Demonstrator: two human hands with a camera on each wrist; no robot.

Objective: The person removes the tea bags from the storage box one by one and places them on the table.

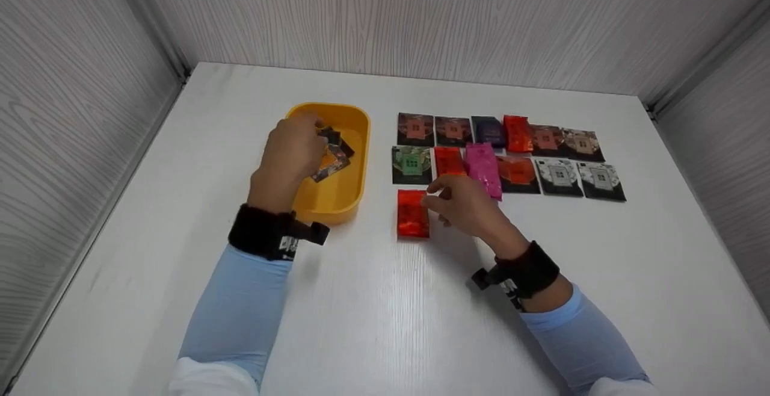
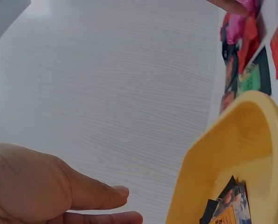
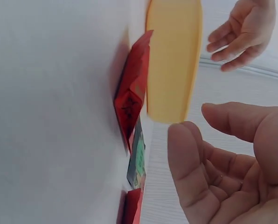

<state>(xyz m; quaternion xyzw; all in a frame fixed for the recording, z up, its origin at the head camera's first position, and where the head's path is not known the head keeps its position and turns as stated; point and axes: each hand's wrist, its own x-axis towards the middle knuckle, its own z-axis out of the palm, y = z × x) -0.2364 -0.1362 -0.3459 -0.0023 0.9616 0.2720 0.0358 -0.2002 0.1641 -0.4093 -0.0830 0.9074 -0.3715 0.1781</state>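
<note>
My left hand (image 1: 296, 146) hovers over the yellow plastic bin (image 1: 335, 202), its fingers holding nothing. In the left wrist view the thumb and a finger of that hand (image 2: 50, 189) extend beside the bin's wall (image 2: 227, 144). Several dark square packets (image 1: 331, 164), some with an orange label, lie inside the bin. On the right, my right hand (image 1: 468, 202) is just beside a shiny red packet (image 1: 412, 215) lying flat on the table. The right wrist view shows this hand (image 3: 232, 163) with thumb and fingers apart and bent, gripping nothing, close to the red packet (image 3: 131, 93).
Two rows of packets lie behind the right hand: black squares with red labels (image 1: 415, 129), a green-labelled one (image 1: 412, 164), red sachets (image 1: 517, 133), a pink sachet (image 1: 483, 168) and black-and-white squares (image 1: 601, 180). Panel walls (image 1: 391, 17) enclose the white table (image 1: 361, 324).
</note>
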